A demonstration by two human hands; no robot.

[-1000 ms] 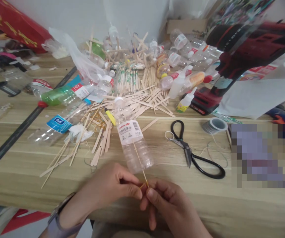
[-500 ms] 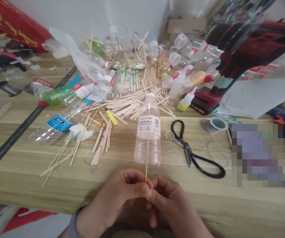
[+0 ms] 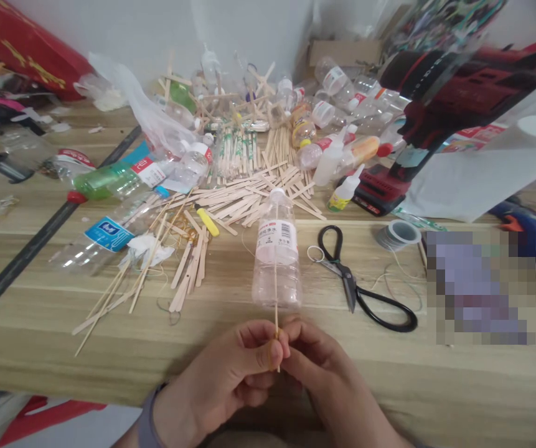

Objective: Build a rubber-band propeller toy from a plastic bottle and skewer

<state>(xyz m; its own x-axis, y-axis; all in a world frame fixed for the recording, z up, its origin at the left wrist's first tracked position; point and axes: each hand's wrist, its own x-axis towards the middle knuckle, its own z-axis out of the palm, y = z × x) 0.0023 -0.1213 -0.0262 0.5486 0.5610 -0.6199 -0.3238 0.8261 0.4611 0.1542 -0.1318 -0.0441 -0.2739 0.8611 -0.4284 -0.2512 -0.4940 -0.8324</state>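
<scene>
My left hand (image 3: 244, 361) is closed, pinching a thin bamboo skewer (image 3: 276, 280) between thumb and forefinger near its lower end. A small yellowish band shows around the skewer just above the thumb. My right hand (image 3: 321, 364) is closed too, its fingertips against those of the left; what they hold is hidden. Beyond the hands is a clear plastic bottle (image 3: 274, 280) with a white cap and label, and the skewer runs up across its front. Black-handled scissors (image 3: 349, 283) lie open to the right of it.
Flat wooden sticks (image 3: 235, 199) are heaped behind the bottle. A red and black drill (image 3: 417, 124) and a glue bottle (image 3: 345, 190) stand at the right, near a thread spool (image 3: 398, 233). Left are a green bottle (image 3: 106, 180) and a long dark bar (image 3: 29, 252).
The right thumb has drawn back from the left thumb, and the skewer's lower tip now shows below the left fingers. The bottle's label appears turned slightly leftward. The view has shifted a little.
</scene>
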